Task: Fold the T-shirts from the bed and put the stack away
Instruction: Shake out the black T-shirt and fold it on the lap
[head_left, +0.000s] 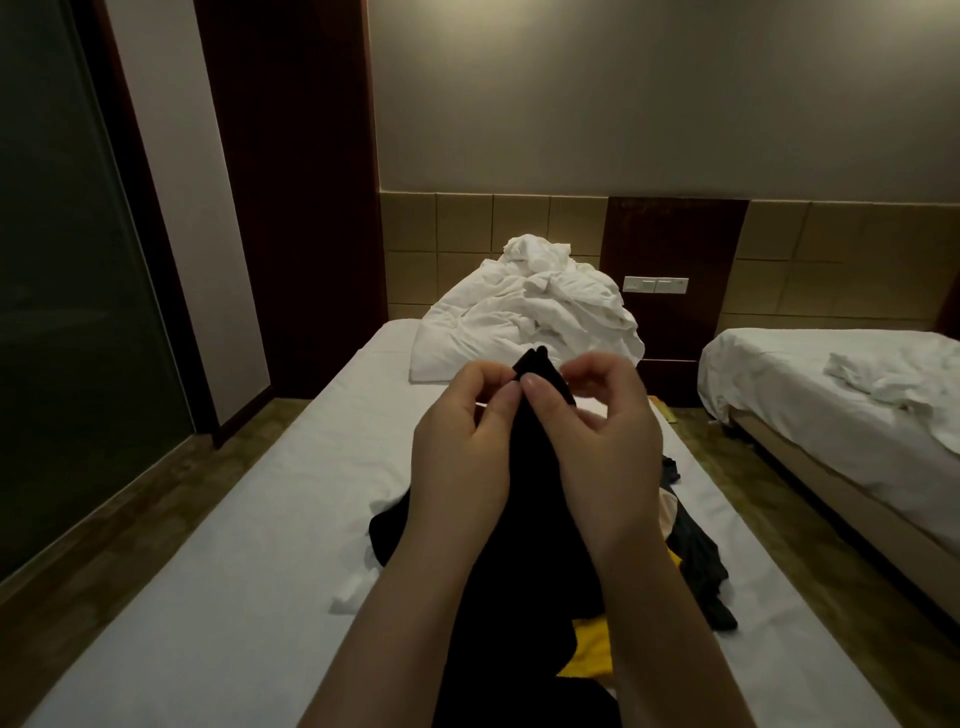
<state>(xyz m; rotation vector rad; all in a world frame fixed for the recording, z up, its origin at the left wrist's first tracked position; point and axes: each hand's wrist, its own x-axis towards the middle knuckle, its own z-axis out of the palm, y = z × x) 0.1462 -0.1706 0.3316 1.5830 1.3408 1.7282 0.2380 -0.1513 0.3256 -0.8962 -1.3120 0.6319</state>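
Observation:
A black T-shirt (519, 545) hangs lifted above the white bed (260, 519), its top edge bunched between both hands. My left hand (462, 447) pinches the cloth with thumb and fingers on the left. My right hand (608, 441) pinches it just to the right, thumb against the fabric. Under and to the right of the shirt lies a heap of other garments: a yellow one (592, 649), a dark grey one (696, 561) and a pale one (667, 509). A small white piece (348, 597) lies on the sheet to the left.
A crumpled white duvet (535, 312) is piled at the head of the bed. A second bed (831, 395) stands to the right across a narrow floor gap. A dark wooden panel and a glass door stand on the left.

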